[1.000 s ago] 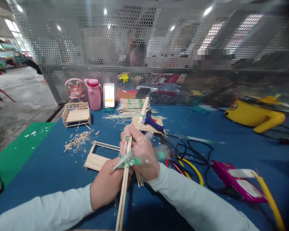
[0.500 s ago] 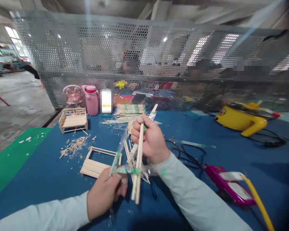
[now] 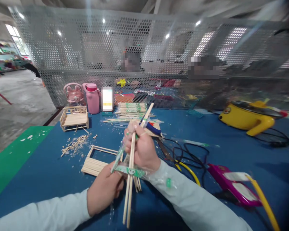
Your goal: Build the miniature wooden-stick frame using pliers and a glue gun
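Observation:
Wooden chopsticks [image 3: 128, 195] are gripped in my right hand [image 3: 144, 144], closed around them with their lower ends pointing toward me. Clear plastic wrappers with green print [image 3: 132, 171] cross over the chopsticks. My left hand [image 3: 104, 189] is closed on these wrappers, lower and to the left; its fingertips are partly hidden. Just behind the left hand lies a half-slatted frame of wooden sticks [image 3: 96, 163]. More loose sticks [image 3: 137, 184] show under the wrappers. Beyond my right hand is a blue-handled tool [image 3: 154, 129], partly covered.
Wrapped chopsticks [image 3: 131, 107] lie stacked at the back. A small stick-built bench [image 3: 74, 118] and cut stick pieces [image 3: 77, 144] are at left. On the right are a magenta device [image 3: 233, 186], black cables [image 3: 190, 154] and a yellow pot [image 3: 245, 118]. A perforated metal screen [image 3: 91, 48] stands behind.
The chopsticks have slid down toward me, reaching farther below the wrappers. My right hand has shifted slightly left and down, uncovering the blue-handled tool. My left hand has barely moved.

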Motion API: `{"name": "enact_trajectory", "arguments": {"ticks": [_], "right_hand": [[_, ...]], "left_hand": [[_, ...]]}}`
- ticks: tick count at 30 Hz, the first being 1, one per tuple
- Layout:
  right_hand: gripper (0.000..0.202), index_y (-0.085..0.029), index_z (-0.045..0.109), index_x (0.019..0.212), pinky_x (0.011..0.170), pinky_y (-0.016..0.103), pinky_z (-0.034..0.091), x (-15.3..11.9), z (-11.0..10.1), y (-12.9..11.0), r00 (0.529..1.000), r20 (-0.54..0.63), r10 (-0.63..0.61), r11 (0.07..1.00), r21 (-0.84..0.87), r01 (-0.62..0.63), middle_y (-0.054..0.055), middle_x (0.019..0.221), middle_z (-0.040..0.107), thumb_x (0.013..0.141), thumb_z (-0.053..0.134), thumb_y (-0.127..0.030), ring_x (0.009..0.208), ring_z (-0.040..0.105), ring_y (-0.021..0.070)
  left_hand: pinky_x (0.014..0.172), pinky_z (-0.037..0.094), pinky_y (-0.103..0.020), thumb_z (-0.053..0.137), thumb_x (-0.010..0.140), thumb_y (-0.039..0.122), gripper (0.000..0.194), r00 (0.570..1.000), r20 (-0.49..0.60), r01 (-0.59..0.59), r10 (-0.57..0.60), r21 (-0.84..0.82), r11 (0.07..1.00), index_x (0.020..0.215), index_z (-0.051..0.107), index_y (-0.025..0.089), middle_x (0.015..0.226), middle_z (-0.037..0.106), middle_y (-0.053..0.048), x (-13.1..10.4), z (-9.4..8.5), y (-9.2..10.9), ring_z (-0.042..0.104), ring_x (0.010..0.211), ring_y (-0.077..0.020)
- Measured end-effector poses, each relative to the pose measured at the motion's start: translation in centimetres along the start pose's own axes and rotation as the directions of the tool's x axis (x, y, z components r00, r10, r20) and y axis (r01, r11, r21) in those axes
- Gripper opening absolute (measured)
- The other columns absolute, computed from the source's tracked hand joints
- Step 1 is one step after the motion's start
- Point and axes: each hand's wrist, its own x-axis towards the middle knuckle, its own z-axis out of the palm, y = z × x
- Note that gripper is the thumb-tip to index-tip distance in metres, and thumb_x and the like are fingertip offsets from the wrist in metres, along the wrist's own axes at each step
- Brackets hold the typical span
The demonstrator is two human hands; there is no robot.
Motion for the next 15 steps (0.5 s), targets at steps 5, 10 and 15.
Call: {"name": "enact_trajectory", "arguments": {"ticks": [5, 10, 15], "right_hand": [[0.039, -0.021, 0.036, 0.058, 0.028, 0.014, 0.018, -0.2, -0.1, -0.9, 1.000, 0.010, 0.016, 1.000, 0.002, -0.016, -0.011, 0.044, 0.029, 0.077, 0.062, -0.042, 0.033, 0.014, 0.0035], [0.035, -0.021, 0.037, 0.061, 0.030, 0.015, 0.018, 0.0, -1.1, -5.6, 0.991, -0.018, -0.130, 0.991, -0.043, 0.129, -0.011, 0.045, 0.024, 0.088, 0.051, -0.039, 0.033, 0.013, 0.0044], [0.041, -0.020, 0.030, 0.055, 0.031, 0.014, 0.021, 0.8, -3.2, -9.9, 0.928, -0.234, -0.291, 0.955, -0.134, 0.265, -0.009, 0.041, 0.023, 0.095, 0.029, -0.026, 0.032, 0.016, 0.0048]], "left_hand": [[0.039, 0.021, -0.022, 0.050, 0.080, 0.055, 0.039, 0.993, 0.120, -0.011, 0.010, 0.005, 1.000, 0.063, 0.049, 0.020, 0.044, 0.031, 0.008, -0.7, -0.6, -0.2, 0.024, 0.038, -0.0076], [0.040, 0.024, -0.022, 0.038, 0.086, 0.059, 0.053, 0.981, 0.192, -0.023, 0.011, 0.060, 0.998, 0.056, 0.051, 0.017, 0.044, 0.038, 0.004, -1.6, -1.8, -1.4, 0.031, 0.038, -0.0067], [0.039, 0.023, -0.021, 0.049, 0.081, 0.053, 0.048, 0.989, 0.138, 0.047, -0.045, -0.011, 0.999, 0.050, 0.049, 0.016, 0.041, 0.044, 0.001, -3.4, -3.1, -2.5, 0.035, 0.037, -0.0070]]}}
